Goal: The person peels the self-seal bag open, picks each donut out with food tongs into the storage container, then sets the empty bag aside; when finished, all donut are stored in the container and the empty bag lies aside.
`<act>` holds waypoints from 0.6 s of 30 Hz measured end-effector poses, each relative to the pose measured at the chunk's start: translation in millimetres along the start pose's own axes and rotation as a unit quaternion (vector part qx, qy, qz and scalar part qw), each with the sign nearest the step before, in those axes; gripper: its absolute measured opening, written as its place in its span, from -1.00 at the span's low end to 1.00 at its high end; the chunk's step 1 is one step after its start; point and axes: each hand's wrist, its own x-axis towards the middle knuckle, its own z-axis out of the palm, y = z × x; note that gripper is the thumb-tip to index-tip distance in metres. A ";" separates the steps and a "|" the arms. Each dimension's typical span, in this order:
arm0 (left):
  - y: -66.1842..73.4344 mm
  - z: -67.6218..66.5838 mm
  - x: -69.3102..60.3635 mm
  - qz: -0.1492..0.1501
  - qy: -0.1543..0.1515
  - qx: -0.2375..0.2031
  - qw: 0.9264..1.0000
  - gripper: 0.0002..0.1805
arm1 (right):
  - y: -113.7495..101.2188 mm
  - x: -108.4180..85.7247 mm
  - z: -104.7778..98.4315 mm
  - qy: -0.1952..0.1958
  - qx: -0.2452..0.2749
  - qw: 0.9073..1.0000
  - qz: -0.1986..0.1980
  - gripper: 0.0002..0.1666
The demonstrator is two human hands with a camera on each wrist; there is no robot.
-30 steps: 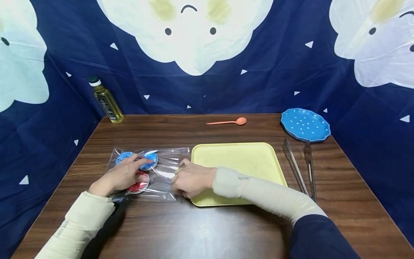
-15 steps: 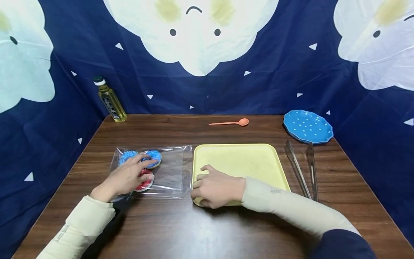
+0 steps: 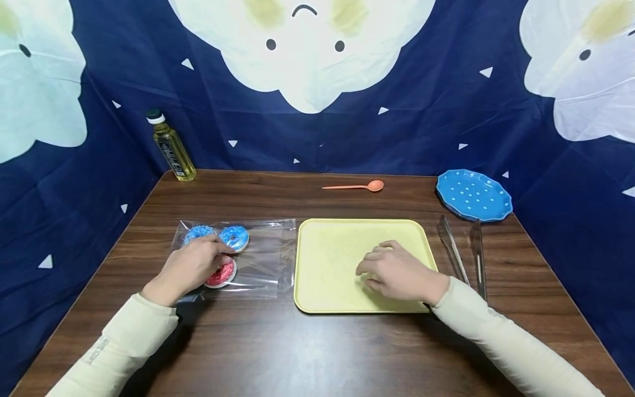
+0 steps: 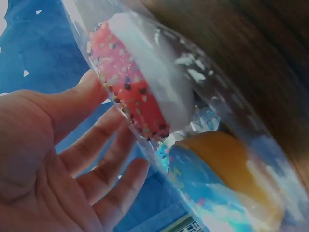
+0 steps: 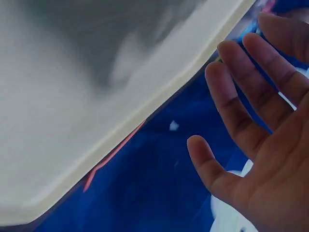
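Beneath the left hand (image 3: 192, 266) lies a bag (image 3: 263, 259) of doughnuts (image 3: 235, 237).

No word, brand or number reads clearly. The bottle (image 3: 176, 154) at the far left carries a dark label (image 3: 170, 155), with pale lettering running along its length and 1 smaller pale patch (image 3: 179, 172) near the base; the characters are too small to make out. The left sleeve (image 3: 130, 331) bears 1 short line of grey print (image 3: 95, 351) on the forearm, blurred past reading. At the bottom edge of the left wrist view, 1 cut-off strip (image 4: 189, 226) shows small dark marks, possibly lettering, also unreadable.
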 end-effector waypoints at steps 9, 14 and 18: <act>-1.3 -6.3 13.3 -0.044 -0.051 -0.017 0.998 -0.93 | 26.8 -53.6 -18.6 0.025 -0.018 0.977 0.209 -0.76; -1.6 -7.7 14.6 -0.070 -0.063 -0.020 0.995 -0.93 | 41.4 -80.8 -28.7 0.014 0.016 0.951 0.308 -0.70; -0.4 -7.8 16.2 -0.068 -0.065 -0.021 0.995 -0.90 | 48.2 -100.5 -30.2 0.005 0.035 0.940 0.340 -0.68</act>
